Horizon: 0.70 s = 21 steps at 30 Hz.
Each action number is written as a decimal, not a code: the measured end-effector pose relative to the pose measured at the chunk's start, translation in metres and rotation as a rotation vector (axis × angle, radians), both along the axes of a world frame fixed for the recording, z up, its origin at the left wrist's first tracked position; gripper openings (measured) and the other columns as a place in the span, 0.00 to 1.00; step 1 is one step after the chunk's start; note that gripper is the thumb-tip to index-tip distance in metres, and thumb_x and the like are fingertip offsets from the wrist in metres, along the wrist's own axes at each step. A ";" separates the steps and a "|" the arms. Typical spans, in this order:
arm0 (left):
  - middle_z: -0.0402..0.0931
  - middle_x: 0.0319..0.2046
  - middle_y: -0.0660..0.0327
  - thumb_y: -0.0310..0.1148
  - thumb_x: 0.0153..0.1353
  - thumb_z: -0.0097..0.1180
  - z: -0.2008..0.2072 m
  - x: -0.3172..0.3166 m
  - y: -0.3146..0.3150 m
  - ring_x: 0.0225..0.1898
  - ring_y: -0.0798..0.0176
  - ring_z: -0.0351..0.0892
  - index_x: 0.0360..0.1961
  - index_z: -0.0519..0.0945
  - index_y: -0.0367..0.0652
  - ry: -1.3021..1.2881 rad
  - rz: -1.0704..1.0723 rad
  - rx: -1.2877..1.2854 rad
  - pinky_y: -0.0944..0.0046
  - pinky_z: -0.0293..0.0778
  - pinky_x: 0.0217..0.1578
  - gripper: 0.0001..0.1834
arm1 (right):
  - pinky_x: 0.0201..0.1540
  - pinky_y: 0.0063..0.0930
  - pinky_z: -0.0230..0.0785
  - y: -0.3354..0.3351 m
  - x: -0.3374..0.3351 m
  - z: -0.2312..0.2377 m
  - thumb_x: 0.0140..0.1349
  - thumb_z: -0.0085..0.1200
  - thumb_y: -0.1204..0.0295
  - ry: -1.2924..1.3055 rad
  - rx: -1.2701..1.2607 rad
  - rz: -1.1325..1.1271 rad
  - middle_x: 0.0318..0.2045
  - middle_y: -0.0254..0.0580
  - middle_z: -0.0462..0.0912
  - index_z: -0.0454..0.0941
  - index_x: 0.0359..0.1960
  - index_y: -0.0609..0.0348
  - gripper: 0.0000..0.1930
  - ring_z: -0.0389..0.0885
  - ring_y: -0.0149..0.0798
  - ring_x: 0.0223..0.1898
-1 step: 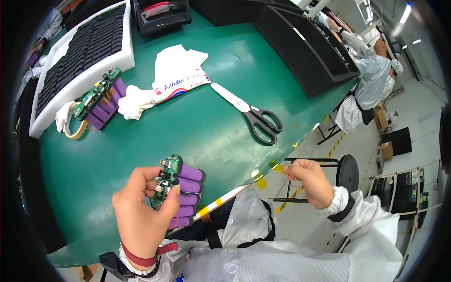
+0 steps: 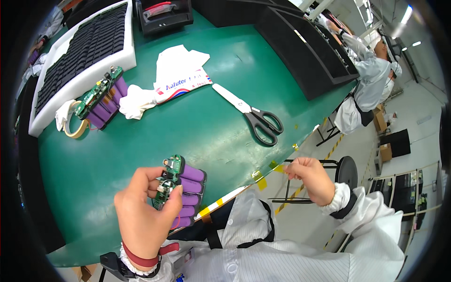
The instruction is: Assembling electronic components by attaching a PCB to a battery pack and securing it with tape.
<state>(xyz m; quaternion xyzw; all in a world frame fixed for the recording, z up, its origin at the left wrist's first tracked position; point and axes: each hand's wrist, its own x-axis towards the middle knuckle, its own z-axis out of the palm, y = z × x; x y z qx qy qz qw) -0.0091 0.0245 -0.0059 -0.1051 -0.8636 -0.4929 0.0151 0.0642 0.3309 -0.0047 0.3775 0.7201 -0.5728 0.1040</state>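
Note:
My left hand [image 2: 145, 207] grips a battery pack [image 2: 190, 185] of purple cells by the green circuit board along its side, thumb across the board. A thin red wire loops at the pack's lower end. Off the table's right edge, my right hand [image 2: 312, 178] pinches the end of a strip of amber see-through tape [image 2: 278, 168]; its other end reaches toward the table edge. More amber tape pieces [image 2: 259, 179] cling to that edge beside it. Scissors [image 2: 249, 113] with black handles lie partly spread, beyond both hands.
A second battery pack [image 2: 101, 101] leans by a tape roll [image 2: 75, 127] and a white foam tray [image 2: 129, 42] of black parts. A crumpled glue tube [image 2: 183, 87] lies on white tissue [image 2: 176, 61]. Black bins [image 2: 300, 56] stand far right; a stool [image 2: 346, 174] is beside the table.

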 end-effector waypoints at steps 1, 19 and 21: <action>0.78 0.22 0.59 0.20 0.47 0.66 0.001 0.000 0.002 0.24 0.69 0.77 0.38 0.77 0.32 -0.023 0.006 0.028 0.71 0.72 0.29 0.16 | 0.33 0.19 0.58 0.001 -0.009 0.005 0.56 0.59 0.71 -0.055 0.016 0.027 0.22 0.31 0.77 0.78 0.22 0.58 0.07 0.69 0.25 0.26; 0.81 0.24 0.54 0.23 0.47 0.68 -0.001 -0.009 -0.004 0.25 0.62 0.84 0.38 0.78 0.34 -0.090 -0.025 0.051 0.67 0.77 0.28 0.16 | 0.28 0.24 0.58 0.016 -0.072 -0.001 0.53 0.57 0.74 -0.341 -0.256 -0.009 0.18 0.31 0.71 0.72 0.19 0.55 0.08 0.65 0.28 0.20; 0.81 0.23 0.55 0.23 0.47 0.69 -0.003 -0.008 -0.008 0.24 0.63 0.83 0.37 0.79 0.33 -0.053 -0.022 0.070 0.67 0.77 0.29 0.15 | 0.28 0.24 0.58 0.017 -0.065 -0.002 0.53 0.56 0.74 -0.294 -0.317 -0.014 0.18 0.31 0.71 0.71 0.19 0.54 0.08 0.65 0.28 0.19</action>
